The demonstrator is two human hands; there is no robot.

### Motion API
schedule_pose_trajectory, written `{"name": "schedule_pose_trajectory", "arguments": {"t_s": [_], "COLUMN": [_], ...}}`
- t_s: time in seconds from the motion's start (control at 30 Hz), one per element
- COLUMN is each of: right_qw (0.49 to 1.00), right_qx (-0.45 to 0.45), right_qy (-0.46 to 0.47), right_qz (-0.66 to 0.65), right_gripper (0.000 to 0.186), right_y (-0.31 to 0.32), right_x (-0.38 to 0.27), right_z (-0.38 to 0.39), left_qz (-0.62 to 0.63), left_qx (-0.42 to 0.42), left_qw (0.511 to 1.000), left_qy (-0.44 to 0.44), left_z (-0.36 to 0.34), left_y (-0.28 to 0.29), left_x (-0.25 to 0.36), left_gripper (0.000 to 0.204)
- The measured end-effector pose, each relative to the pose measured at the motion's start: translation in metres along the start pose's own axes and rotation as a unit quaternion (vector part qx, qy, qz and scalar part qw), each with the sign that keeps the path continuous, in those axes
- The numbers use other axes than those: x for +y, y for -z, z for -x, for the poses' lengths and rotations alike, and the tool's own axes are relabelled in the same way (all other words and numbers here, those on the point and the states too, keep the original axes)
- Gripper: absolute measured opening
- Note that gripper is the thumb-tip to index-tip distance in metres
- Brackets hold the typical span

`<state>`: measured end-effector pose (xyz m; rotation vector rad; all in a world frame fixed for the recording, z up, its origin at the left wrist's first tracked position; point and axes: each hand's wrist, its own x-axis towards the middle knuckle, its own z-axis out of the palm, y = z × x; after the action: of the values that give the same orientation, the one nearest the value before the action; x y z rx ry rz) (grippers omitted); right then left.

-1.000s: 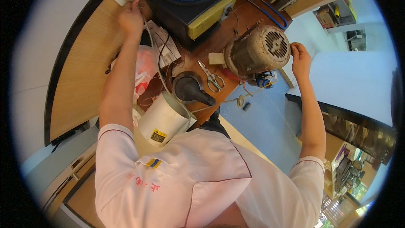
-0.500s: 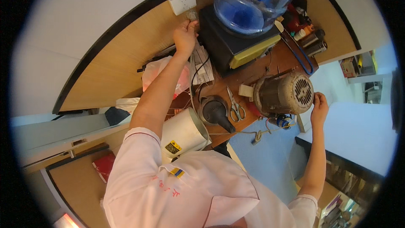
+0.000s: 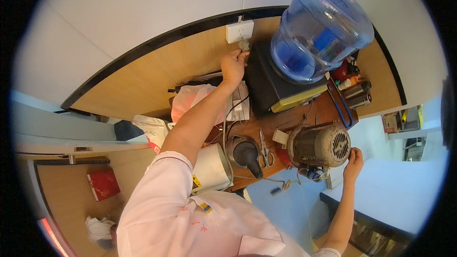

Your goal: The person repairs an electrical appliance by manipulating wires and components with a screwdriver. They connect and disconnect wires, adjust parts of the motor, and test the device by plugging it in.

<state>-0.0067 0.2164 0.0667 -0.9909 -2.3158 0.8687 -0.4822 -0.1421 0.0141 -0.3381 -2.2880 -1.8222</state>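
Note:
My left hand (image 3: 233, 70) reaches up to the wood-panelled wall. Its fingers are pinched at a small clear piece (image 3: 244, 44) just below the white wall socket (image 3: 239, 32); what exactly they grip is too small to make out. On the right, my right hand (image 3: 352, 165) has its fingers curled in against the outer end of a worn electric motor (image 3: 316, 146) with a slotted round end cover. Whether those fingers grip anything is hidden. Scissors (image 3: 265, 150) and a dark kettle (image 3: 244, 153) lie between my arms, left of the motor.
A water dispenser (image 3: 264, 85) bearing a large blue bottle (image 3: 319, 33) stands against the wall. Blue-handled pliers (image 3: 343, 112) lie beyond the motor. A white metal cylinder (image 3: 213, 165) is near my chest. A loose cord (image 3: 285, 184) hangs over the desk edge.
The whole view has tilted up, so the desk and wall sit lower in the picture. My left hand stays by the socket and my right hand by the motor's end.

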Motion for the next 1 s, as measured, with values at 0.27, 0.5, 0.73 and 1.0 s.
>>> {"name": "schedule_pose_trajectory", "arguments": {"t_s": [0.27, 0.5, 0.73, 1.0], "right_qw": [1.000, 1.000, 0.999, 1.000], "right_qx": [-0.010, -0.011, 0.001, 0.007], "right_qy": [0.001, 0.008, 0.000, -0.008], "right_qz": [0.010, -0.009, 0.035, 0.013], "right_gripper": [0.016, 0.017, 0.018, 0.020], "right_y": [-0.001, -0.004, 0.007, -0.004], "right_x": [-0.010, -0.013, -0.019, -0.026], "right_z": [0.000, -0.001, 0.011, -0.002], "left_qz": [0.023, 0.010, -0.020, -0.117], "left_qx": [0.037, 0.062, 0.070, 0.091], "left_qw": [0.999, 0.998, 0.997, 0.985], "left_qy": [-0.016, -0.009, 0.012, -0.083], "left_z": [-0.004, -0.007, 0.005, -0.029], "left_y": [-0.005, -0.012, -0.026, -0.013], "left_x": [-0.004, -0.013, 0.009, -0.043], "left_gripper": [0.025, 0.027, 0.029, 0.028]}}
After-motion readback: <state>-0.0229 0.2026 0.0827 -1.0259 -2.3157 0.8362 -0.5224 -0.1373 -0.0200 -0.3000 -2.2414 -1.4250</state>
